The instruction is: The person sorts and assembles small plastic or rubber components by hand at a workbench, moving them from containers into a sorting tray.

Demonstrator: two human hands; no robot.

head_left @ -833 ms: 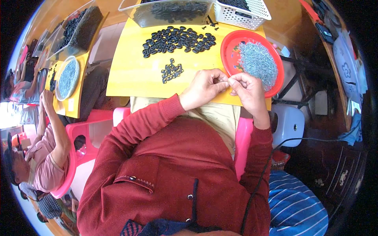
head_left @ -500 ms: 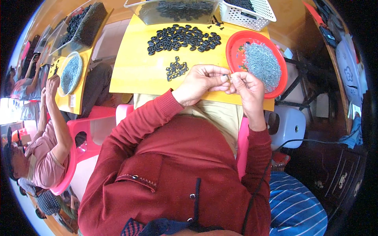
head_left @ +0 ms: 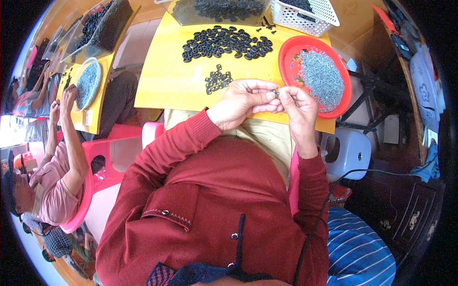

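My left hand (head_left: 242,101) pinches a small black part (head_left: 274,94) between thumb and fingers, above the near edge of the yellow table. Against it, the fingertips of my right hand (head_left: 300,107) are pressed together; whatever they grip is too small to make out. Just right of my hands is a red round tray (head_left: 347,97) heaped with thin silvery metal screws or pins (head_left: 323,78). To the left lies a little cluster of small black pieces (head_left: 218,81). Beyond it spreads a larger group of black oval pieces with holes (head_left: 224,44).
At the table's far side stand a clear bin (head_left: 181,16) of black parts and a white perforated basket (head_left: 305,24). A few dark screws (head_left: 266,26) lie near them. Leftward, a co-worker (head_left: 57,181) sits at another yellow table. A blue stool (head_left: 353,155) is at right.
The view has shifted slightly, so the table and its contents appear a little higher and further right. My hands stay together, with the black part turned slightly between the fingertips.
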